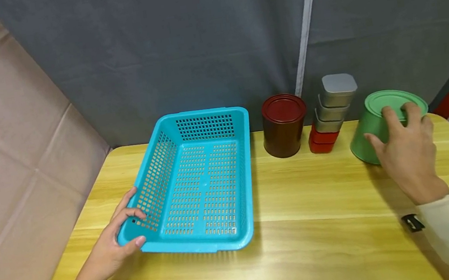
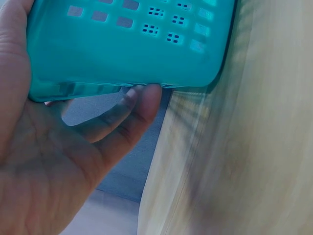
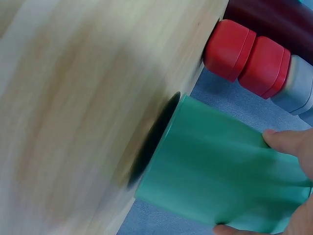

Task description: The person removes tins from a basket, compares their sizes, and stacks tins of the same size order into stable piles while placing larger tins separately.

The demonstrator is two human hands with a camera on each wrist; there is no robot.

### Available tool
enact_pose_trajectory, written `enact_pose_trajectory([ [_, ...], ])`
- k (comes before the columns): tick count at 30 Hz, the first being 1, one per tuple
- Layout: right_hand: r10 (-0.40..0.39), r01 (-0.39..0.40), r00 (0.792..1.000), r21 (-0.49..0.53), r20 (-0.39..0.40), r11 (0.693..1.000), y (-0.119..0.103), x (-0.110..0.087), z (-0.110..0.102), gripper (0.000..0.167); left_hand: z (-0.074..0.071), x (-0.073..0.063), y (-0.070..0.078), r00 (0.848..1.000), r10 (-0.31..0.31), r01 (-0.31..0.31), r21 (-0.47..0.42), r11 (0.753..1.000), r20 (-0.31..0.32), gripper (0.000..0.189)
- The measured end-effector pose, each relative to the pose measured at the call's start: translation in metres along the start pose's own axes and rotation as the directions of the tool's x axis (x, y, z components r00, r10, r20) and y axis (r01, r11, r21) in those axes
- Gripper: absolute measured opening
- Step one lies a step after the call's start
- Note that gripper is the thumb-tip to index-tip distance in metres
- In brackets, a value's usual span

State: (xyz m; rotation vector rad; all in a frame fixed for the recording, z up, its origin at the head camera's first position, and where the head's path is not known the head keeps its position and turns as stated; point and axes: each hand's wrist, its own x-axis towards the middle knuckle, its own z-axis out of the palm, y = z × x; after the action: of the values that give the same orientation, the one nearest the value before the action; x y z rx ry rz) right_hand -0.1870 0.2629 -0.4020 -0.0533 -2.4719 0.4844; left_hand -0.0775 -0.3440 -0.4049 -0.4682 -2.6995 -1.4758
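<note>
A turquoise perforated plastic basket stands on the left half of the table, with nothing inside. My left hand grips its near left corner, thumb on the near rim and fingers over the left wall; the left wrist view shows the corner from outside. At the right, my right hand holds a green lidded canister from above, some fingers over the lid and the thumb on the side. In the right wrist view the green canister has a dark shadow along its bottom edge; I cannot tell whether it is fully raised.
A dark red lidded canister stands right of the basket. Beside it rises a stack of small rounded-square boxes, red boxes below and grey boxes on top. Behind the wooden table hangs a grey curtain.
</note>
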Motion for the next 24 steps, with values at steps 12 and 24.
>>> enact_pose_trajectory([
  [12,0.043,-0.042,0.998,-0.036,0.041,0.998,-0.002,-0.004,-0.002,0.063,-0.005,-0.001,0.002,1.000,0.002,-0.003,0.031,1.000,0.030,0.046],
  [24,0.049,-0.045,0.995,-0.041,0.086,0.998,-0.010,-0.006,-0.005,0.064,-0.012,-0.006,0.013,0.999,-0.018,0.014,0.111,0.994,0.028,0.052],
])
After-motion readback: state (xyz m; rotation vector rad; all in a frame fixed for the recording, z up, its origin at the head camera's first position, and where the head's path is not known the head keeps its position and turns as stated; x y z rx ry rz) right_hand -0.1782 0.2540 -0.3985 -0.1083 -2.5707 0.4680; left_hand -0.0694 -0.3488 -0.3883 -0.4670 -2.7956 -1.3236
